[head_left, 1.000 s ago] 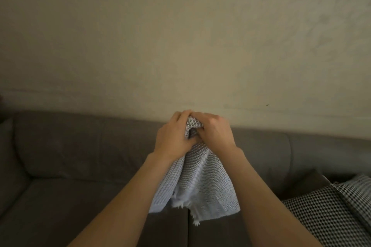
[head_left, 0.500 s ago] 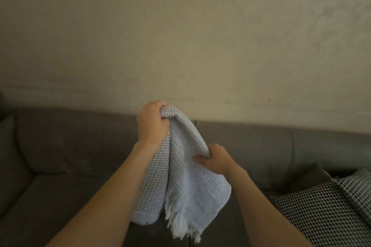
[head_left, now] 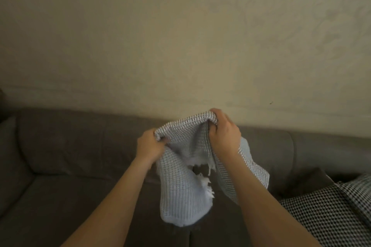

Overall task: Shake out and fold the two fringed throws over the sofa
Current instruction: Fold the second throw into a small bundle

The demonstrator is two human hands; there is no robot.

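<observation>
Both hands, left (head_left: pixel 149 146) and right (head_left: pixel 224 134), clench the pale throw's (head_left: pixel 180 186) top edge above the sofa (head_left: pixel 60 146), apparently spreading it to find corners for folding

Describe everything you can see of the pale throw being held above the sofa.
The throw is pale blue-grey cloth with a waffle-like weave and a white fringe. It hangs bunched and doubled over, not flat. The left hand grips one upper edge, the right hand grips the other, slightly higher. Its lower fold dangles in front of the brown sofa; whether it touches the seat is unclear.
</observation>
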